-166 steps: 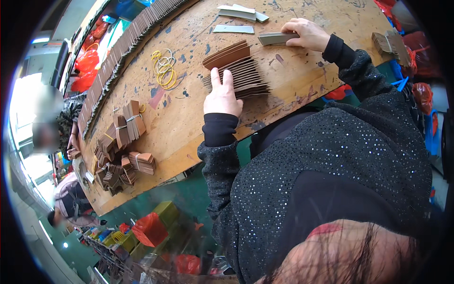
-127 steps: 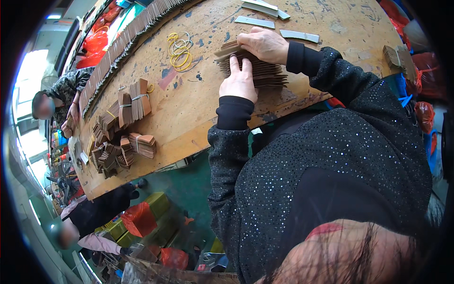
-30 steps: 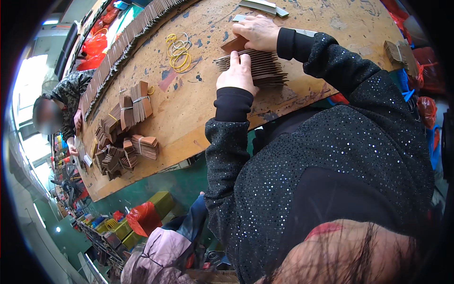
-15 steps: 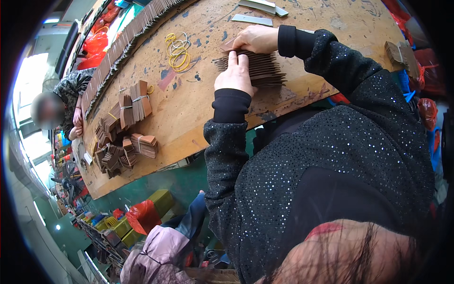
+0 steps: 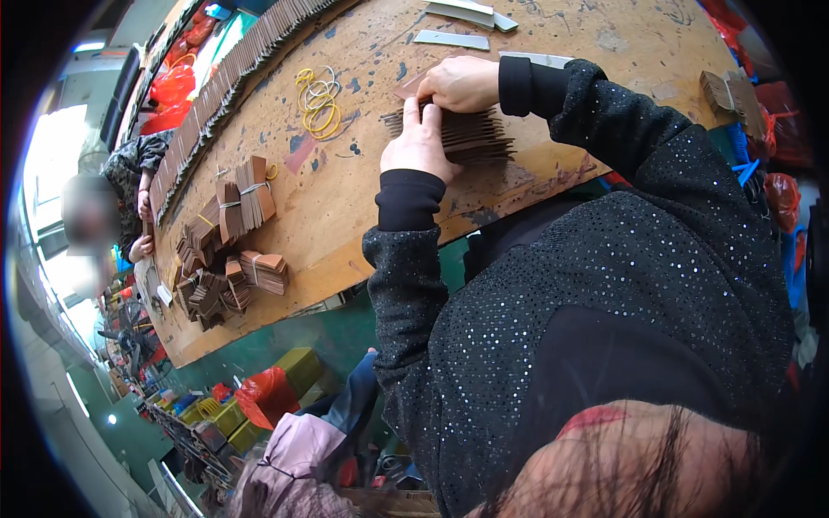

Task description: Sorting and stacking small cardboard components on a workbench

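Observation:
A fanned row of thin brown card pieces [image 5: 473, 138] lies on the worn wooden table [image 5: 363, 198] in front of me. My left hand [image 5: 418, 145] presses down on the row's left end, fingers together. My right hand [image 5: 458, 83] is curled over the row's far edge, pinching a few of the brown pieces. Both wrists wear black sleeves.
Yellow rubber bands [image 5: 318, 99] lie left of the hands. Bundled brown card stacks [image 5: 231, 250] sit at the table's left end. Grey flat strips [image 5: 451, 39] lie beyond my hands. A long row of brown cards [image 5: 233, 95] runs along the far edge. Another person [image 5: 121, 198] works at far left.
Both hands stayed on the brown row over the last second. My right hand slid slightly nearer, closing onto the far edge of the pieces beside my left hand.

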{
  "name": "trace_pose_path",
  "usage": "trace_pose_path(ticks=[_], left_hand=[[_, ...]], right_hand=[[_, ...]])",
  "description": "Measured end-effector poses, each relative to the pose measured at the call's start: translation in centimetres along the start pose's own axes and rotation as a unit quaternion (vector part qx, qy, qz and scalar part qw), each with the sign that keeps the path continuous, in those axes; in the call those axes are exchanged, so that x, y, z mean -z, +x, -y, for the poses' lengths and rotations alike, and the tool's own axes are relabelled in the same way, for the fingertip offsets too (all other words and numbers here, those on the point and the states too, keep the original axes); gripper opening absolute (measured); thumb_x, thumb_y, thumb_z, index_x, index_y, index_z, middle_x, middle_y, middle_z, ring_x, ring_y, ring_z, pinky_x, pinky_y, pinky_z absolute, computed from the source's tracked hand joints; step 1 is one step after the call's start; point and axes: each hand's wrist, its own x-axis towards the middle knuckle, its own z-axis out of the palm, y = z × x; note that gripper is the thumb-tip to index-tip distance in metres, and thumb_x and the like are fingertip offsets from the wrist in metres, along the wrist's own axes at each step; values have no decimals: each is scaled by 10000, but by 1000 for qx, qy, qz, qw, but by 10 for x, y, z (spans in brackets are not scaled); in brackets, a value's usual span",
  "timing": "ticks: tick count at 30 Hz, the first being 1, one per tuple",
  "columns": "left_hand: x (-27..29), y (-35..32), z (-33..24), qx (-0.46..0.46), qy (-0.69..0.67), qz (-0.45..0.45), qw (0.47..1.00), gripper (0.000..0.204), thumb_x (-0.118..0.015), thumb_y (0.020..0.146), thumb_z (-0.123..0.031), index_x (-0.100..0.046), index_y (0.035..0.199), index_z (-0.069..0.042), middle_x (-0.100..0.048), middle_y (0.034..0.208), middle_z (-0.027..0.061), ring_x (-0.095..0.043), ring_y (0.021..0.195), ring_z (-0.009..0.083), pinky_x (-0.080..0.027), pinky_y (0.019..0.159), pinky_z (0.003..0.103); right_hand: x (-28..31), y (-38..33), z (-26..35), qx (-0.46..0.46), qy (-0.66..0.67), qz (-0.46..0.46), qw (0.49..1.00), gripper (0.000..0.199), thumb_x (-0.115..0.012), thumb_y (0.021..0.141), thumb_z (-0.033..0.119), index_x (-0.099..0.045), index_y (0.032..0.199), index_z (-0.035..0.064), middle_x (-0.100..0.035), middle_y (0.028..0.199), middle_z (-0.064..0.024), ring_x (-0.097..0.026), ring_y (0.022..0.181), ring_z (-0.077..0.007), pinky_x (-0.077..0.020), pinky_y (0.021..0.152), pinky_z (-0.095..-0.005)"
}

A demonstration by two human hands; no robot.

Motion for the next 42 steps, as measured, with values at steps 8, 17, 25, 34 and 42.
trace_pose_path(ticks=[8, 17, 25, 34, 42], left_hand=[[-2, 5, -1, -7, 13, 25, 1000, 725, -817, 570, -227, -397, 1143, -79, -368, 1353, 112, -605, 968, 358, -530, 757, 432], [-2, 5, 0, 0, 22, 30, 999, 729, -814, 582, -240, -394, 1154, -75, -345, 1387, 127, -605, 987, 349, -531, 778, 421], [-1, 4, 1, -2, 12, 29, 1000, 713, -818, 582, -249, -403, 1135, -78, -358, 1385, 122, -612, 975, 354, -528, 774, 425], [-5, 3, 2, -2, 18, 12, 1000, 778, -821, 568, -270, -394, 1192, -85, -336, 1423, 135, -595, 1031, 330, -529, 802, 418], [-9, 6, 2, -8, 12, 14, 1000, 990, -823, 576, -291, -278, 1378, -93, -316, 1448, 144, -558, 1119, 304, -504, 873, 386]], right_hand=[[35, -86, -85, -124, -76, -124, 982, 265, -645, 773, 284, -652, 954, 91, -663, 851, -109, -641, 809, -293, -508, 716, -389], [24, -104, -98, -150, -32, -160, 975, 212, -677, 730, 182, -570, 853, 48, -624, 810, -112, -610, 776, -298, -474, 682, -391], [37, -86, -96, -137, -42, -125, 982, 142, -637, 783, 153, -557, 808, 39, -585, 693, -121, -584, 677, -286, -454, 611, -370], [8, 9, 7, 7, 2, -117, 993, 132, -593, 795, 172, -627, 866, 67, -654, 799, -138, -636, 782, -316, -496, 699, -393], [15, 1, -19, 24, 14, -30, 999, 150, -629, 798, 151, -672, 899, 48, -663, 845, -137, -634, 818, -295, -487, 720, -368]])
